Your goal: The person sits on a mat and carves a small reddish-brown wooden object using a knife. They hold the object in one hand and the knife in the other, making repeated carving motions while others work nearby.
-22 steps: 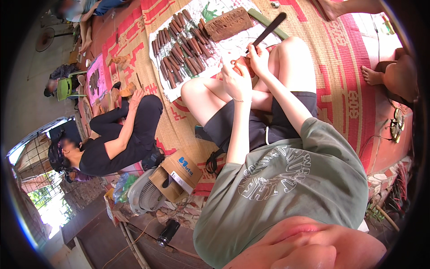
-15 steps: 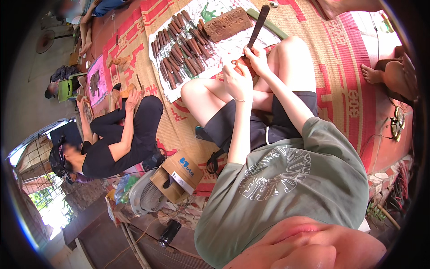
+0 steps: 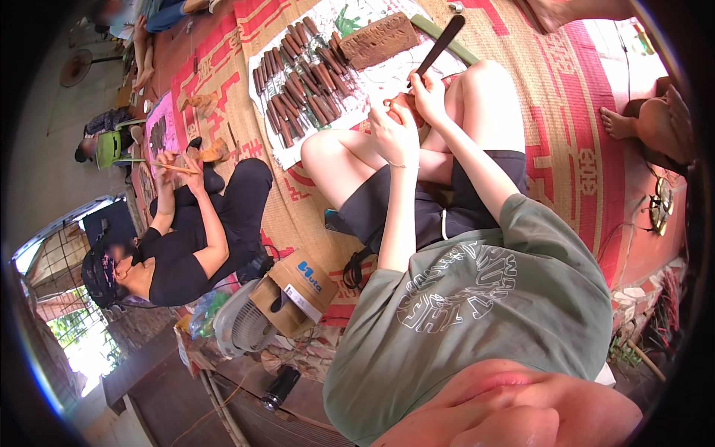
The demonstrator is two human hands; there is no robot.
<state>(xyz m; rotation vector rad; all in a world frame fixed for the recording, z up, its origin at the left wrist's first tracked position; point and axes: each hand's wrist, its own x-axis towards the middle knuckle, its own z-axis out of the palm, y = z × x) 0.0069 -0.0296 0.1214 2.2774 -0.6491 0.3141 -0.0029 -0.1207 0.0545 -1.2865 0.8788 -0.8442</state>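
My right hand (image 3: 428, 98) is closed around the lower end of a long, dark, flat tool (image 3: 442, 46). The tool's rounded far end points up and to the right; its working end is hidden by my fingers. Closed beside it, my left hand (image 3: 394, 134) grips a small reddish-brown wooden piece (image 3: 406, 109), mostly covered by my fingers. Both hands meet above my crossed legs. Just beyond, many chisels (image 3: 322, 77) with brown wooden handles lie in rows on a white sheet (image 3: 281, 159), beside a carved wooden block (image 3: 380, 40).
A patterned red and straw mat (image 3: 558, 97) spreads under me. To my left a person in black (image 3: 190, 249) sits holding a thin wooden stick (image 3: 177, 168). A cardboard box (image 3: 294, 294) and a fan (image 3: 244, 325) stand near my left side. Another person's bare foot (image 3: 620, 124) is at right.
The dark tool's far end has swung to the right while my right hand stays near the wooden piece. The person in black has raised their hands, now with the stick between them.
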